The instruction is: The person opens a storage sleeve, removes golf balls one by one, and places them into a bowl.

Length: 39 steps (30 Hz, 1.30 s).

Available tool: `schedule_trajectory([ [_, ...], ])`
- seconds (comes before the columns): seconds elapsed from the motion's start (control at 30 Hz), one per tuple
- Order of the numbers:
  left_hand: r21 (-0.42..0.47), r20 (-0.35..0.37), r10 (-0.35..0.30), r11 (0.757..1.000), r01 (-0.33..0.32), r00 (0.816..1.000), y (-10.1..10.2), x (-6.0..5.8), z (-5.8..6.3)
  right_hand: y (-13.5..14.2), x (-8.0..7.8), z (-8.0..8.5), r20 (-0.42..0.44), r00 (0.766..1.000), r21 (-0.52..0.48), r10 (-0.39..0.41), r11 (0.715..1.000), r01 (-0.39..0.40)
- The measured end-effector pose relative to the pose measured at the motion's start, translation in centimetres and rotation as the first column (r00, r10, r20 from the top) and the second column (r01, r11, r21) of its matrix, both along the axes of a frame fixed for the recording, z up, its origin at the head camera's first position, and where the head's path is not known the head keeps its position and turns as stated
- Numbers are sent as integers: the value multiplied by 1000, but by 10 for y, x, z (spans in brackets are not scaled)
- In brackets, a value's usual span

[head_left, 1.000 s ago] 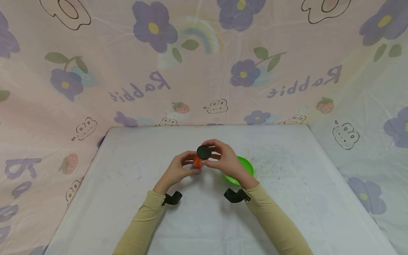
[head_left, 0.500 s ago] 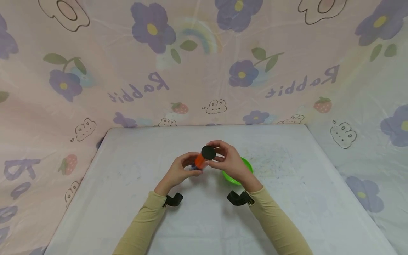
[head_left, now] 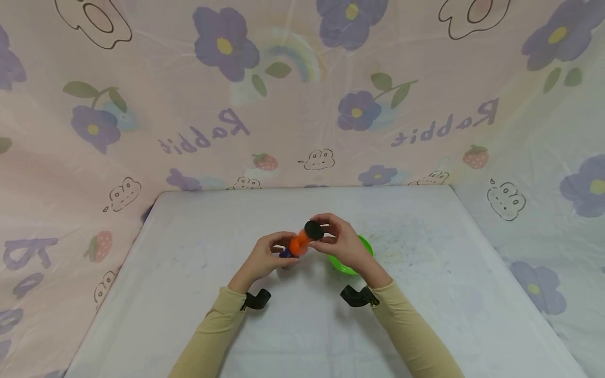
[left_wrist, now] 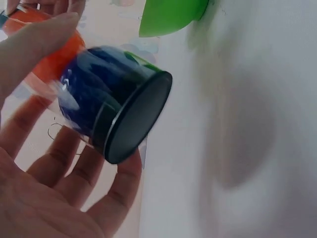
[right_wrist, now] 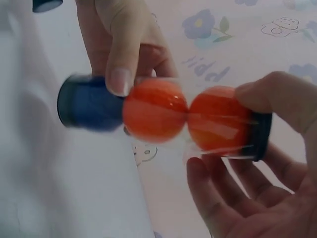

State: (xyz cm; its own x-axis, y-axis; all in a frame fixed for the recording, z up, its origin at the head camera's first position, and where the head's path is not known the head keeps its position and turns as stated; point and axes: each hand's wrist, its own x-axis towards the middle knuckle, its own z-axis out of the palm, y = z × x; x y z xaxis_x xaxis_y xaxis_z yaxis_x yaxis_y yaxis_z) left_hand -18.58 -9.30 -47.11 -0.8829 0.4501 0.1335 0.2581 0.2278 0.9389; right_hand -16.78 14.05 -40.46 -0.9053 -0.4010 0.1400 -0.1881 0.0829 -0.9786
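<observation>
A clear tube (head_left: 299,244) is held in the air, tilted, between both hands. Two orange balls (right_wrist: 154,110) and a dark blue ball or filling (left_wrist: 94,91) show through its wall; the right wrist view is blurred there. Black caps close its ends, one black cap (head_left: 314,231) at the upper right and another black cap (left_wrist: 138,116) facing the left wrist camera. My left hand (head_left: 262,258) grips the blue end, thumb on one side and fingers on the other. My right hand (head_left: 344,242) pinches the orange end near its cap.
A bright green bowl (head_left: 344,265) stands on the white table (head_left: 416,315) behind the right wrist, partly hidden by it. A black wrist mount (head_left: 258,299) sits on each sleeve. Patterned cloth (head_left: 283,115) hangs at the back and sides.
The tube has tilted further, its black upper cap moving right and slightly down with the right hand. More of the orange and blue contents shows now. The left hand has dropped slightly.
</observation>
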Motion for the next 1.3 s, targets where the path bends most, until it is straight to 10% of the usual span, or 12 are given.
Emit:
schedule_trajectory([
  [0.67, -114, -104, 22, 993, -34, 994, 1, 8, -3, 20, -2, -12, -77, 996, 211, 44, 977, -27],
  [1.07, -116, -85, 31, 992, -40, 996, 1, 11, 1, 18, 14, 19, -81, 996, 264, 45, 964, -22],
  [1.3, -135, -85, 24, 990, -35, 996, 0, 9, -1, 26, 1, -5, -104, 992, 286, 68, 958, -36],
])
